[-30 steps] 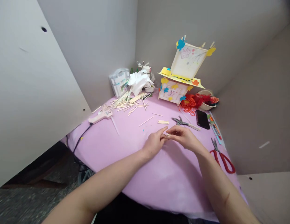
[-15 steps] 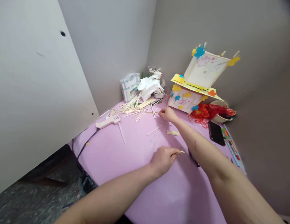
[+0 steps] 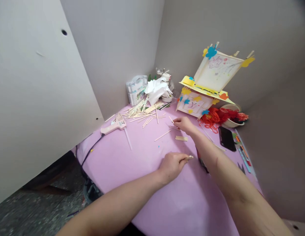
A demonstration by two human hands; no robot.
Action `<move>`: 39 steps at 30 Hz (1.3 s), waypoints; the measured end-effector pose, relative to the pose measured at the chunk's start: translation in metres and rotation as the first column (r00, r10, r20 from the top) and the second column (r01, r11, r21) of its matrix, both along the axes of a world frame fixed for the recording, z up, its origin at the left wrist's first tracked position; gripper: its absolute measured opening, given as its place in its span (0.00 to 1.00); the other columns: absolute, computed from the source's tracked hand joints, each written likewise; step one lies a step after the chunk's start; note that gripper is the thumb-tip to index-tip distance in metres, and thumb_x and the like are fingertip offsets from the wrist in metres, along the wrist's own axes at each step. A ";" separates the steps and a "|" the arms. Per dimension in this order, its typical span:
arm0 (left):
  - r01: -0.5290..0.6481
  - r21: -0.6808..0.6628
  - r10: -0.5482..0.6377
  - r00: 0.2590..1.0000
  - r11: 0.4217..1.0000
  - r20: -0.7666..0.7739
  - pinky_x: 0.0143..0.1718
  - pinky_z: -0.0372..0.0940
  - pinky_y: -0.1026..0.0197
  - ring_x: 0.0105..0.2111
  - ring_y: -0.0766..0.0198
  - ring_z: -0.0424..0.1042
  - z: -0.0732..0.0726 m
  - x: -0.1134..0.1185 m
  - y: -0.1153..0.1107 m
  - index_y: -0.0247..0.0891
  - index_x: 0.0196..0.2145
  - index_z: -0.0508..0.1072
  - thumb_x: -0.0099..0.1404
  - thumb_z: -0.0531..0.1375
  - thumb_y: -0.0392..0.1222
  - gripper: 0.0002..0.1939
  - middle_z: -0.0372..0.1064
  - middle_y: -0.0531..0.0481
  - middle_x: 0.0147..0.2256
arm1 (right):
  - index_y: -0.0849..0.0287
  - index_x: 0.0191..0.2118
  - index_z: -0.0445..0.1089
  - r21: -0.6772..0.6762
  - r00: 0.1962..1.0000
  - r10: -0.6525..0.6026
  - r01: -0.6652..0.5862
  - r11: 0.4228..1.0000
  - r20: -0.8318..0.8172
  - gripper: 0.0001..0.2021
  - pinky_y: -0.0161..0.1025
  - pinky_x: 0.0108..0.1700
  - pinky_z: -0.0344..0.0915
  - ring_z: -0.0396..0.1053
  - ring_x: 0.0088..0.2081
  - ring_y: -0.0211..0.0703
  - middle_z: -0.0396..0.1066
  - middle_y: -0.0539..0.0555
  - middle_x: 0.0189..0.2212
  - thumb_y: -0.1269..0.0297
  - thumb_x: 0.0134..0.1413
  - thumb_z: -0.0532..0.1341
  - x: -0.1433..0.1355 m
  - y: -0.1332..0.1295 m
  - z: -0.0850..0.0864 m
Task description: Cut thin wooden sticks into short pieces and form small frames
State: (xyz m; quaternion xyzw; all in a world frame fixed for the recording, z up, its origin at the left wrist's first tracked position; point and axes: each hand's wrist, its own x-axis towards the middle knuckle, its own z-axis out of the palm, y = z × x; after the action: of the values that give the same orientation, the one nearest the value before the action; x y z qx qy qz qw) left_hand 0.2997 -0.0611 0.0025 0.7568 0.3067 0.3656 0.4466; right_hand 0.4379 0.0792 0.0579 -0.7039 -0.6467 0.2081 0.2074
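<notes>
My left hand (image 3: 172, 165) is closed around a small bundle of wooden sticks (image 3: 190, 157), whose ends poke out past the fingertips. Farther back, my right hand (image 3: 183, 124) pinches one thin wooden stick (image 3: 171, 119) that slants up and to the left. Between the two hands a short stack of cut sticks (image 3: 181, 138) lies on the pink tablecloth (image 3: 142, 147). A single loose stick (image 3: 162, 135) rests to the left of that stack. Behind the right hand is a scattered pile of wooden sticks (image 3: 144, 114).
A glue gun (image 3: 115, 125) with a cord lies at the left. At the back stand a marker case (image 3: 137, 90), white tissue (image 3: 157, 90) and a decorated paper lantern (image 3: 206, 85). Red yarn (image 3: 213, 118), a phone (image 3: 227, 139), pens (image 3: 245, 157) and scissors (image 3: 241, 168) are at the right.
My right hand has drawn back from the pile, toward me and slightly right, with a stick now in its fingers. My left hand has stayed nearly in place with its bundle.
</notes>
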 end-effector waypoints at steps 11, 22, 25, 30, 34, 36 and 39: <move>-0.085 -0.162 0.103 0.990 0.983 0.102 0.41 0.65 0.64 0.38 0.61 0.74 0.010 -0.001 0.021 0.36 0.36 0.79 0.58 0.60 0.37 0.09 0.77 0.51 0.35 | 0.60 0.29 0.72 0.151 0.928 0.035 0.022 0.988 -0.370 0.09 0.37 0.34 0.63 0.66 0.26 0.38 0.71 0.50 0.24 0.60 0.49 0.60 0.020 -0.168 -0.029; -0.001 -0.155 0.007 0.999 0.988 0.039 0.43 0.65 0.63 0.38 0.61 0.74 0.003 -0.001 0.031 0.37 0.36 0.79 0.57 0.61 0.38 0.10 0.77 0.51 0.36 | 0.58 0.30 0.74 0.280 0.986 0.045 0.002 0.960 -0.161 0.08 0.36 0.35 0.60 0.67 0.30 0.40 0.73 0.53 0.29 0.62 0.54 0.59 0.010 -0.172 -0.051; -0.013 -0.143 0.019 0.999 0.990 0.041 0.42 0.65 0.63 0.37 0.61 0.74 0.002 -0.001 0.029 0.37 0.36 0.79 0.57 0.61 0.38 0.09 0.77 0.51 0.35 | 0.58 0.29 0.73 0.317 0.986 0.079 -0.029 0.948 -0.145 0.08 0.36 0.35 0.60 0.67 0.30 0.40 0.72 0.52 0.28 0.64 0.54 0.59 0.011 -0.176 -0.048; -0.049 -0.093 0.051 0.999 0.994 0.010 0.37 0.65 0.64 0.33 0.63 0.72 0.001 -0.001 0.021 0.35 0.37 0.78 0.60 0.58 0.39 0.10 0.76 0.51 0.32 | 0.58 0.30 0.69 0.470 0.996 -0.060 0.086 0.878 -0.069 0.06 0.36 0.36 0.60 0.66 0.31 0.41 0.70 0.52 0.28 0.66 0.54 0.55 0.027 -0.159 -0.025; -0.006 0.111 0.011 0.999 0.994 -0.039 0.39 0.64 0.64 0.34 0.64 0.72 0.001 -0.003 0.017 0.36 0.37 0.77 0.64 0.55 0.38 0.10 0.76 0.50 0.33 | 0.59 0.34 0.70 0.405 0.979 -0.060 -0.024 0.914 0.193 0.07 0.36 0.34 0.56 0.66 0.30 0.41 0.71 0.52 0.27 0.66 0.54 0.55 0.039 -0.095 -0.008; 0.024 0.216 -0.008 0.997 0.976 -0.075 0.43 0.64 0.64 0.37 0.64 0.73 0.001 -0.005 0.016 0.37 0.39 0.77 0.64 0.54 0.35 0.11 0.76 0.48 0.37 | 0.60 0.35 0.71 0.316 0.934 -0.025 -0.096 0.944 0.358 0.09 0.36 0.34 0.56 0.67 0.32 0.43 0.73 0.55 0.30 0.67 0.54 0.54 0.037 -0.057 -0.006; 0.094 0.309 -0.039 0.983 0.947 -0.180 0.45 0.65 0.63 0.40 0.63 0.73 0.003 -0.007 0.015 0.36 0.39 0.76 0.64 0.53 0.31 0.12 0.75 0.47 0.40 | 0.63 0.34 0.73 0.227 0.870 0.068 -0.202 0.953 0.488 0.10 0.37 0.36 0.56 0.67 0.35 0.45 0.74 0.60 0.33 0.69 0.55 0.54 0.019 -0.010 -0.006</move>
State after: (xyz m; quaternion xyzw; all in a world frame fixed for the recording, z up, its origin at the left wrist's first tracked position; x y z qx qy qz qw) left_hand 0.2931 -0.0459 0.0052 0.8571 0.2557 0.3282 0.3038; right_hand 0.4571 0.0694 0.0521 -0.6509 -0.7478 -0.0467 0.1220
